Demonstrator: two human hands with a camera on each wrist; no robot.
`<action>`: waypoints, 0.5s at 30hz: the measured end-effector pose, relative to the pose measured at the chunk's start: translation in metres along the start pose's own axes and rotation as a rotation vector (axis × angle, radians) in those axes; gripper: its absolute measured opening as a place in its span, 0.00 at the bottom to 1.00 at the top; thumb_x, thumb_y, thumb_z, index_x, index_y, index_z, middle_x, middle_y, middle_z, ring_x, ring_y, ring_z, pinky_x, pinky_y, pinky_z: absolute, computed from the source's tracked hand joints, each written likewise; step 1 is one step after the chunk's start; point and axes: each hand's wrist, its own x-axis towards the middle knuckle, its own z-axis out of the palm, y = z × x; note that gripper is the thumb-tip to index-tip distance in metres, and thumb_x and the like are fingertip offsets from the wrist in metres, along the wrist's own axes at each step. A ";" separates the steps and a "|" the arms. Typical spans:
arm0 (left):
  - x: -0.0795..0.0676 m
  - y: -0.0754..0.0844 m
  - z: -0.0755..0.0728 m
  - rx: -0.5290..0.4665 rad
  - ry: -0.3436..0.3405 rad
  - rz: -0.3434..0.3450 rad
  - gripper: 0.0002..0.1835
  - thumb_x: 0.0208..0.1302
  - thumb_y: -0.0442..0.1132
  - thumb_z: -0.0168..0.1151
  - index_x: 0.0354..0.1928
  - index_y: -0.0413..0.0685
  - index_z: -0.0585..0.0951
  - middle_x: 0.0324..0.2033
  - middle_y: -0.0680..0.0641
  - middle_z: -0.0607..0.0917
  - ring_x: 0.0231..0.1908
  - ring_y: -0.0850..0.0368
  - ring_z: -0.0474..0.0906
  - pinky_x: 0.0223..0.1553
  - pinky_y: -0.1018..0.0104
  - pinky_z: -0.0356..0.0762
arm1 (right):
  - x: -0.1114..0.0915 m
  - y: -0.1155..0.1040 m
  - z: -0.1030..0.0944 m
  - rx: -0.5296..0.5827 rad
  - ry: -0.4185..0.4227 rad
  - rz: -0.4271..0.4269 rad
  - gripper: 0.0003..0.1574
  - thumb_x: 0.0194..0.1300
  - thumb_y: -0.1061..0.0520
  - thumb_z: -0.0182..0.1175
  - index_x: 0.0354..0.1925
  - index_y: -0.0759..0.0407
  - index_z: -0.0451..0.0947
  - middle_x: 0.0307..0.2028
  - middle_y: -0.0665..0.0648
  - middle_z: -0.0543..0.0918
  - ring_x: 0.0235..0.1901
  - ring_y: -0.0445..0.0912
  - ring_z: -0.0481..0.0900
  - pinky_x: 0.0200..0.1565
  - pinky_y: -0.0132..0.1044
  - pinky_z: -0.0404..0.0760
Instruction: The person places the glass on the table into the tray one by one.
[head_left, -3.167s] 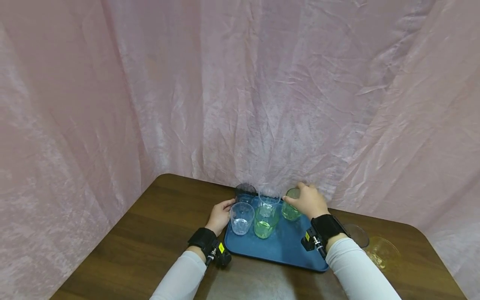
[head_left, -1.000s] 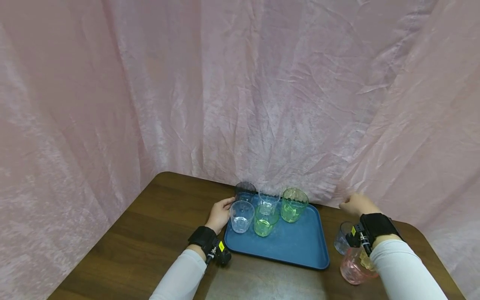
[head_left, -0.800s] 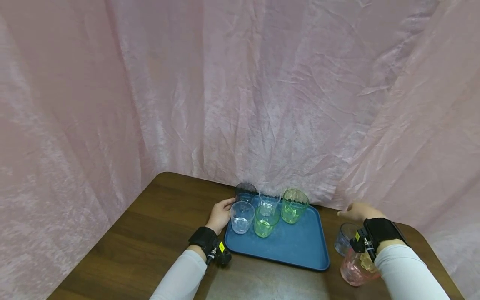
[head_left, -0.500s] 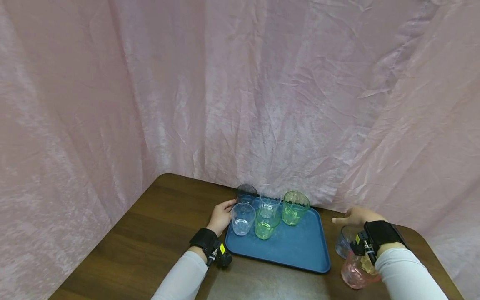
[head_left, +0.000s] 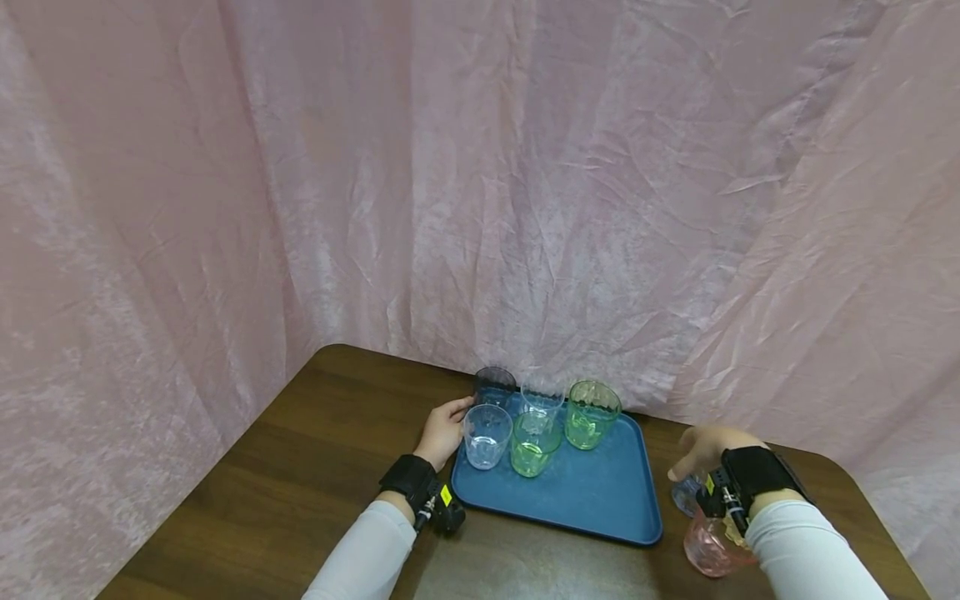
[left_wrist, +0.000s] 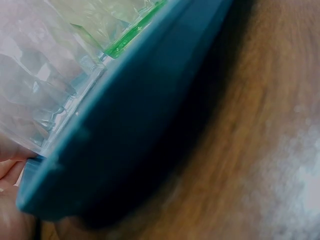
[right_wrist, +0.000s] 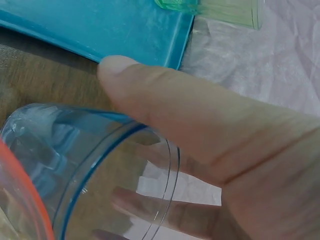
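Observation:
At the left rim of the blue tray (head_left: 555,500), my left hand (head_left: 441,433) pinches the edge beside a clear cup (head_left: 487,437); the left wrist view shows the fingers (left_wrist: 11,172) at the tray's corner. My right hand (head_left: 708,454) is over a blue-tinted cup (right_wrist: 55,137) to the right of the tray. Its thumb lies straight along the near side of this cup and the other fingers show through it on the far side; firm contact is not visible. On the tray also stand a green cup (head_left: 536,446), another green cup (head_left: 592,417), a smoky dark cup (head_left: 495,385) and a clear cup (head_left: 542,392).
A pink cup (head_left: 708,550) stands close in front of the blue-tinted one, partly under the right forearm, with something yellow in or behind it. A pink curtain (head_left: 480,208) hangs right behind the brown table (head_left: 300,467).
My right hand has let go of the green cup on the tray's back right, moved right and come down over the blue-tinted cup. My left hand has stayed at the tray's rim.

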 end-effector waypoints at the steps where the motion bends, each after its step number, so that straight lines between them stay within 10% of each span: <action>1: 0.000 0.000 0.000 -0.001 0.000 -0.001 0.22 0.72 0.20 0.51 0.66 0.21 0.69 0.65 0.26 0.72 0.67 0.33 0.68 0.60 0.51 0.76 | 0.001 0.000 0.001 -0.009 -0.001 0.004 0.46 0.57 0.46 0.75 0.58 0.80 0.72 0.47 0.74 0.81 0.49 0.67 0.80 0.52 0.61 0.79; 15: 0.001 0.001 0.000 0.006 0.012 -0.009 0.22 0.71 0.20 0.50 0.66 0.22 0.69 0.65 0.27 0.73 0.67 0.34 0.68 0.61 0.52 0.75 | 0.003 -0.002 0.003 -0.057 0.029 0.012 0.29 0.56 0.49 0.75 0.41 0.73 0.79 0.33 0.58 0.83 0.37 0.54 0.81 0.42 0.52 0.83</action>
